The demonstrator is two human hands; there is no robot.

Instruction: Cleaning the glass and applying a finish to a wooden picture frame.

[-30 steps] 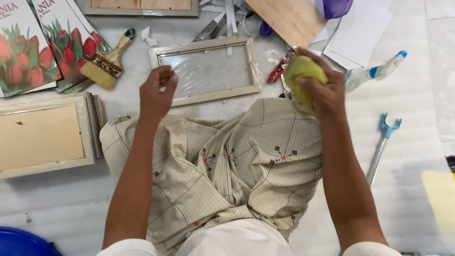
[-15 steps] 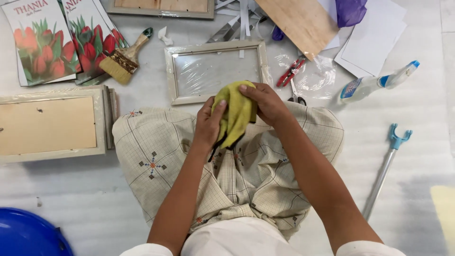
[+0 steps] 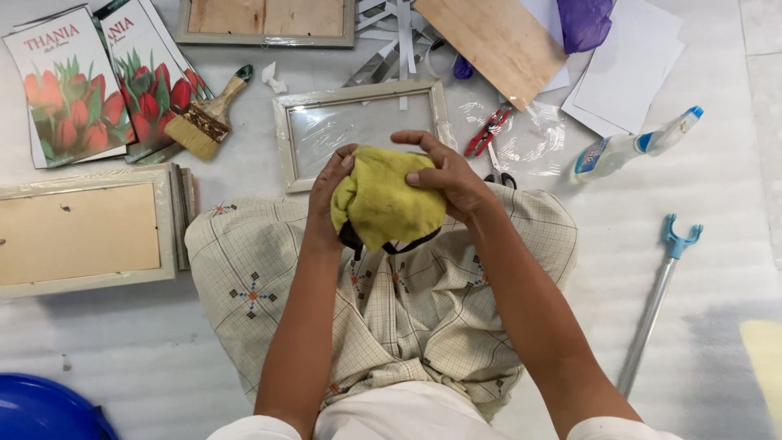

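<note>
A: Where is the yellow cloth [image 3: 384, 202] now?

B: Between both hands, above the lap, just in front of the glass frame [image 3: 362, 130] on the floor. Left hand [image 3: 332, 195] grips its left side, fingers closed on it. Right hand [image 3: 446, 175] lies over the top and right side, fingers curled and pressing the cloth.

A: And nearby?

B: Red scissors [image 3: 487, 134] right of the frame; paintbrush [image 3: 208, 118] to the left.
</note>
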